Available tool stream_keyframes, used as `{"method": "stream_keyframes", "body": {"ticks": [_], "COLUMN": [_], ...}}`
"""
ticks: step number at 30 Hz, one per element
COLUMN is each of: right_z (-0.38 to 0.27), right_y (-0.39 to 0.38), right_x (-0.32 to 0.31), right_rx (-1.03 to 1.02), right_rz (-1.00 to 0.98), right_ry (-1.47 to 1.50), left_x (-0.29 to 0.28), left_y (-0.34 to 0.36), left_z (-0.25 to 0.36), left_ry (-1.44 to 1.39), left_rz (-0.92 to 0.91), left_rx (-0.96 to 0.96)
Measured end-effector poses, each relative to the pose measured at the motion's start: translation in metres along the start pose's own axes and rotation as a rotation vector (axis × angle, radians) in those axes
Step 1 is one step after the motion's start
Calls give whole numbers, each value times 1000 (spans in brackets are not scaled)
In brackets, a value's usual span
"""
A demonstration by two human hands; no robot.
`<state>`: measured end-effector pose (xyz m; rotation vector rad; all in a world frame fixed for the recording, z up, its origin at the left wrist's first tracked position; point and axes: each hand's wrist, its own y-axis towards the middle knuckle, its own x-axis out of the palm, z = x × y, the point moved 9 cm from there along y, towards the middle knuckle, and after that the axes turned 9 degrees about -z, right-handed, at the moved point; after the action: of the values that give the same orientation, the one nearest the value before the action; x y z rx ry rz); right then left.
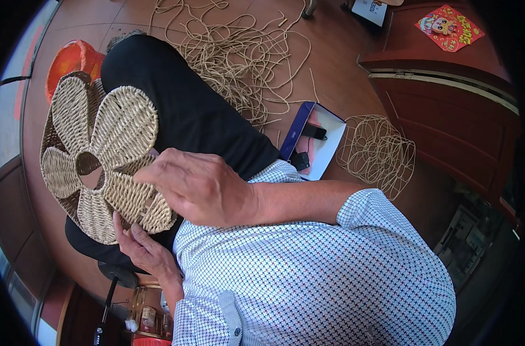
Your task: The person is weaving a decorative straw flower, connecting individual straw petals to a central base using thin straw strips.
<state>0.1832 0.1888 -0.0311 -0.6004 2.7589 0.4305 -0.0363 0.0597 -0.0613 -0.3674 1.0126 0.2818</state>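
A woven straw basket (124, 121) with a flower-shaped front of petals around a central hole rests at the left against my dark-trousered legs. My right hand (199, 184) is closed over the lower right petal, its fingertips bent in and hidden behind the knuckles, so whatever they pinch cannot be made out. Below it, my left hand (147, 248) grips the basket's lower edge, index finger extended along the rim and thumb beside it.
An orange bucket (66, 60) stands behind the basket. Loose tan cord (233, 52) lies tangled on the floor, with another looped bundle (375, 150) beside an open blue-and-white box (326, 155) holding dark items. A dark red cabinet (441, 115) stands at right.
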Motion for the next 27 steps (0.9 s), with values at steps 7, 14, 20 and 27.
{"method": "stream_keyframes", "body": {"ticks": [7, 14, 20, 27], "right_z": [-115, -160, -189, -135], "right_y": [27, 22, 24, 54], "right_x": [-78, -37, 23, 53], "right_rx": [-330, -701, -660, -359], "right_rz": [41, -53, 46, -345], "right_ry": [170, 315, 356, 0], "left_x": [-26, -104, -146, 6], "left_y": [1, 0, -47, -102], "left_z": [2, -21, -139, -320], "left_ry": [65, -72, -263, -811], "left_rz": [48, 312, 607, 550], "left_rx": [39, -83, -353, -548]}}
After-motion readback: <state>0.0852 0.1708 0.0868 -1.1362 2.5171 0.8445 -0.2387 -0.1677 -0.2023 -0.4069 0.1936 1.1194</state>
